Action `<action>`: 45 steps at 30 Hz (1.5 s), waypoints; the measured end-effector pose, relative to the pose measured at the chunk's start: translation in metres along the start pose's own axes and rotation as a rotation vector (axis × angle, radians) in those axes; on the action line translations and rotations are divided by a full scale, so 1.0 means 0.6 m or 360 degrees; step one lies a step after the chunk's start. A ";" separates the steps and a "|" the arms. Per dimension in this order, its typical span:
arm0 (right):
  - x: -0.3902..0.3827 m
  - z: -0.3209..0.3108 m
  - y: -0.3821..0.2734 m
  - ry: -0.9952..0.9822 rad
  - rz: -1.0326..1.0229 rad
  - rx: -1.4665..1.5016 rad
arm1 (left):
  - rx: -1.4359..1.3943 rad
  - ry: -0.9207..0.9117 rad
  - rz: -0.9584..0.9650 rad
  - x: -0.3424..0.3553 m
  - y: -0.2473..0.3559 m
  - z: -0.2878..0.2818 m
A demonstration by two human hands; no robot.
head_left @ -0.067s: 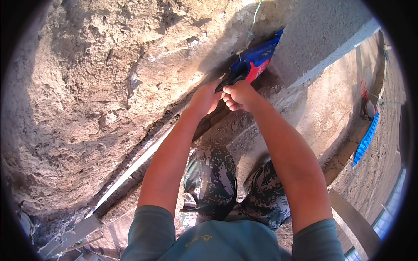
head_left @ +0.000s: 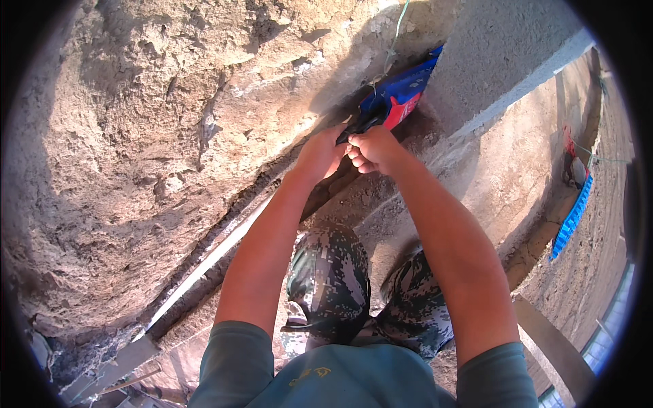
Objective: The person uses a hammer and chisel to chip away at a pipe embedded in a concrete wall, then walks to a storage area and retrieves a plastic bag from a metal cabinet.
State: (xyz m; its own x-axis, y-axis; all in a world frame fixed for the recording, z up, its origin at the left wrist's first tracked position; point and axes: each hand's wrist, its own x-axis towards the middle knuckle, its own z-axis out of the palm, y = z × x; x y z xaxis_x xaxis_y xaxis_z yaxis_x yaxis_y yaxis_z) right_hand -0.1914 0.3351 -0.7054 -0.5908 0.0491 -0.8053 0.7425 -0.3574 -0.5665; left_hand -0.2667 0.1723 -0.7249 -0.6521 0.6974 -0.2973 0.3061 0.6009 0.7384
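My left hand [head_left: 324,151] and my right hand [head_left: 369,148] are close together, fingers closed round a dark object [head_left: 357,126] at the end of a blue and red plastic item [head_left: 391,92]. That item lies in the narrow gap between a rough earthen wall [head_left: 190,109] and a grey concrete member [head_left: 496,54]. A thin pale green string [head_left: 395,37] hangs down the wall toward it. What exactly the dark object is, and how much of it my fingers cover, I cannot tell.
A long pale strip [head_left: 218,251] runs along the gap at lower left. My camouflage-clad knees [head_left: 328,279] are below my hands. On the right are a curved rendered surface, a bright blue ridged item [head_left: 571,216], red material [head_left: 570,139] with string, and a grey beam [head_left: 547,340].
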 end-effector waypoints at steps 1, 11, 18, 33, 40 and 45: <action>0.005 -0.001 0.003 -0.0009 0.0000 0.0018 | 0.0017 -0.0005 0.0019 0.001 0.003 -0.001; -0.013 -0.001 -0.007 0.0074 0.0052 -0.0045 | -0.0036 -0.0139 -0.0128 -0.011 0.034 -0.020; -0.042 -0.012 -0.016 -0.0004 0.0002 -0.0505 | -0.0126 -0.0145 -0.0250 -0.013 0.050 -0.029; -0.053 0.030 -0.028 0.0032 0.0047 -0.0107 | 0.0372 0.0178 0.0156 -0.024 0.011 0.018; -0.048 0.022 -0.037 -0.0031 0.0046 -0.0160 | 0.0323 0.0181 0.0056 -0.024 0.024 0.012; -0.042 0.019 -0.046 0.0061 0.0092 -0.0259 | 0.0299 0.0151 -0.0003 -0.024 0.027 0.011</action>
State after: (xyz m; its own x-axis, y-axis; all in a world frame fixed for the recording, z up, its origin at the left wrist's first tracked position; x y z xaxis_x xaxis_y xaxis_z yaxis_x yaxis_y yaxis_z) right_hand -0.2005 0.3330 -0.6678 -0.5355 0.0697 -0.8416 0.8180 -0.2050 -0.5374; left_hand -0.2478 0.1744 -0.7124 -0.7123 0.6618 -0.2337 0.4230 0.6705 0.6096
